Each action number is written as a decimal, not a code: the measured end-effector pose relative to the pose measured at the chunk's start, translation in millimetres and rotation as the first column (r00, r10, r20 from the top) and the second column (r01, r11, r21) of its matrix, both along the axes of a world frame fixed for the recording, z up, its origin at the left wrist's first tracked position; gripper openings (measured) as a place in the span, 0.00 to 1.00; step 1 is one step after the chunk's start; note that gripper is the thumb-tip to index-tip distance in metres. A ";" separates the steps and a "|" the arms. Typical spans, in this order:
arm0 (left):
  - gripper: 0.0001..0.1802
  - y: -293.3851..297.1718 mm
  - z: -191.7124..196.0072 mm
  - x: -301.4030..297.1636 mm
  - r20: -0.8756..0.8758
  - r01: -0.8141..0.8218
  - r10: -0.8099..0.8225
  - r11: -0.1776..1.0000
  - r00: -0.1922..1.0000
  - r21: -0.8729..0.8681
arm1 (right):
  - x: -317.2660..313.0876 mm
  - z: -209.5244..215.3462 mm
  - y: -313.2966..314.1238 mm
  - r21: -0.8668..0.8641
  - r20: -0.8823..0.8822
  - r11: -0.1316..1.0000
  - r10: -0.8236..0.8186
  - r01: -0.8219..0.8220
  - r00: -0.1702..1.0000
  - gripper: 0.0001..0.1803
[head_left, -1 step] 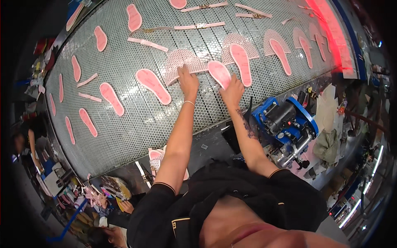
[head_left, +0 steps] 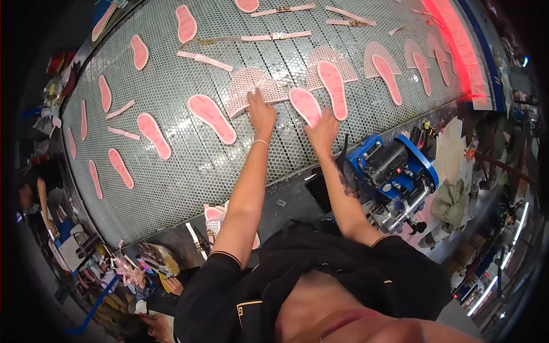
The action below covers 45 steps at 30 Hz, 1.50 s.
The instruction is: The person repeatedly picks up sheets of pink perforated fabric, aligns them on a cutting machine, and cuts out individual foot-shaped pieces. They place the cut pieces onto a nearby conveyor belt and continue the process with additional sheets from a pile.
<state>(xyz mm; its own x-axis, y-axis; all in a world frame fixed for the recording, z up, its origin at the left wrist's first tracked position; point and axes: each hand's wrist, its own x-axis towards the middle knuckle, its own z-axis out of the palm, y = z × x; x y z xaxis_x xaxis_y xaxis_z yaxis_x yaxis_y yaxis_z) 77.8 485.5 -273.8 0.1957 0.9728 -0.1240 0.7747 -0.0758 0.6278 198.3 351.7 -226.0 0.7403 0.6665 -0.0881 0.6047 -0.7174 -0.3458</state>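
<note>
My left hand (head_left: 261, 112) reaches over a pink mesh upper piece (head_left: 251, 77) that lies on the metal-mesh conveyor belt (head_left: 189, 166). Its fingers are stretched out on the mesh near the straight edge. My right hand (head_left: 324, 130) is closed on the lower end of a pink insole (head_left: 305, 104) with a pale rim, just right of that mesh piece. The fingertips under the insole are hidden. Beside it, another insole (head_left: 332, 86) overlaps a second mesh upper (head_left: 321, 60). To the left of my left hand lies a single insole (head_left: 211, 119).
Several insoles and pale straps (head_left: 277, 36) with buckles are spread over the belt. A red glow (head_left: 457, 40) lights its right end. By my right forearm stands a blue machine (head_left: 394, 171). Shoe parts (head_left: 214, 214) lie by my left arm; another person (head_left: 151, 326) is lower left.
The mesh piece under my left hand now lies flatter, its front edge less raised. The insole in my right hand has shifted slightly toward me.
</note>
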 end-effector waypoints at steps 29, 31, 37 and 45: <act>0.07 -234.3 57.1 -222.8 0.590 -0.028 0.199 0.958 0.783 -0.285 | -108.8 72.0 -230.6 0.378 -0.534 0.778 0.626 -0.502 0.568 0.14; 0.09 -246.7 60.8 -209.5 0.576 0.001 0.204 0.942 0.792 -0.335 | -106.2 69.8 -300.7 0.316 -0.644 0.878 0.477 -0.360 0.598 0.14; 0.11 -288.8 94.2 -185.0 0.421 0.080 0.130 0.892 0.898 -0.445 | -94.3 41.3 -473.1 0.182 -0.663 0.955 -0.056 0.234 0.746 0.13; 0.09 -333.2 66.2 -168.0 0.646 0.239 0.101 0.877 0.757 -0.418 | -47.4 51.5 -545.4 0.258 -0.452 0.937 -0.098 0.235 0.887 0.13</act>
